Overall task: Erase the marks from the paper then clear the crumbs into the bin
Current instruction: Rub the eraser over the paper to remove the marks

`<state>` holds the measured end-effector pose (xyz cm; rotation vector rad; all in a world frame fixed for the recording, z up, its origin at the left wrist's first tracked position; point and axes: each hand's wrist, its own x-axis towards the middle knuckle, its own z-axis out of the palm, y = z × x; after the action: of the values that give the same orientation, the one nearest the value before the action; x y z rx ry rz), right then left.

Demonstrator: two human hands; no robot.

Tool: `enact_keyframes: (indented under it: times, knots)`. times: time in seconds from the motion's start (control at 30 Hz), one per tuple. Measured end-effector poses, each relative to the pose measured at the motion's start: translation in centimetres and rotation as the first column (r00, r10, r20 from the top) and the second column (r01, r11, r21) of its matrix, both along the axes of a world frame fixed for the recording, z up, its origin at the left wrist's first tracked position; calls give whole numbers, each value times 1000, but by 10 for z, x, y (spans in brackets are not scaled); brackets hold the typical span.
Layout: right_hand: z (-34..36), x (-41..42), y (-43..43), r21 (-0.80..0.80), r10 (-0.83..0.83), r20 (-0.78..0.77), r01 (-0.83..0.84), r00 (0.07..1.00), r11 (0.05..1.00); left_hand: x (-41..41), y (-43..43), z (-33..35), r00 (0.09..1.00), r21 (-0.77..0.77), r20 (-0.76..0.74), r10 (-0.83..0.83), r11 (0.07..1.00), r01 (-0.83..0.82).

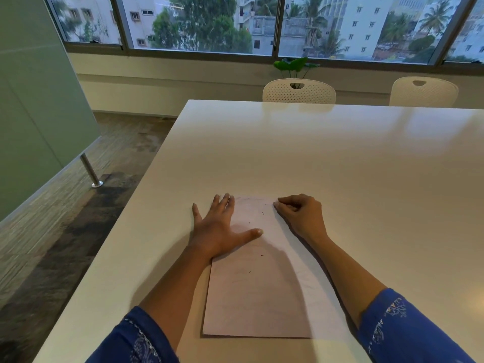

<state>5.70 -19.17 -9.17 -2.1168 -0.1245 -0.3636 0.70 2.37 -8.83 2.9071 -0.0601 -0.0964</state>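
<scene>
A white sheet of paper (258,289) lies lengthwise on the white table (327,158) in front of me. A few small dark crumbs or marks are scattered on it. My left hand (218,227) lies flat with spread fingers on the paper's upper left part, pressing it down. My right hand (301,214) sits at the paper's upper right corner with its fingers curled; whether they pinch an eraser I cannot tell. No bin is in view.
Two white perforated chairs (298,91) (423,91) stand at the table's far edge, a green plant (296,65) behind them. The table's left edge drops to the floor, where a metal post (90,171) holds a green partition (34,106).
</scene>
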Motion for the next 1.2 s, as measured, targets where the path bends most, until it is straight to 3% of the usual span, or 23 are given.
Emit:
enact_keyframes:
  times: [0.23,0.33,0.53,0.6,0.83,0.93,1.1,1.2]
  knots:
    - [2,2,3,-156,23,32,-18,999,988,-2,-2,4,998,47,-57,-10,999,13]
    - [10,-8,15,-148,57,12,-55,998,987,-1,-3,2,998,36,-60,-11,999,13]
    - [17,-36,52,-246,368,-112,-384,923,890,1,-1,2,998,48,-66,-21,999,25]
    - [19,-29,49,-253,344,-119,-363,931,897,1,-2,1,998,28,-60,-17,999,19]
    - [29,18,27,-128,36,-100,-49,994,991,3,-2,-3,999,23,-46,0,1000,1]
    - [23,6,40,-130,65,-99,-78,993,989,1,-3,-2,998,5,-55,-4,1000,5]
    - [16,-27,56,-257,356,-81,-365,931,895,3,-2,1,997,9,-71,-13,1000,14]
    - [19,-10,50,-196,273,-82,-284,958,938,2,-2,0,998,2,-66,-7,1000,7]
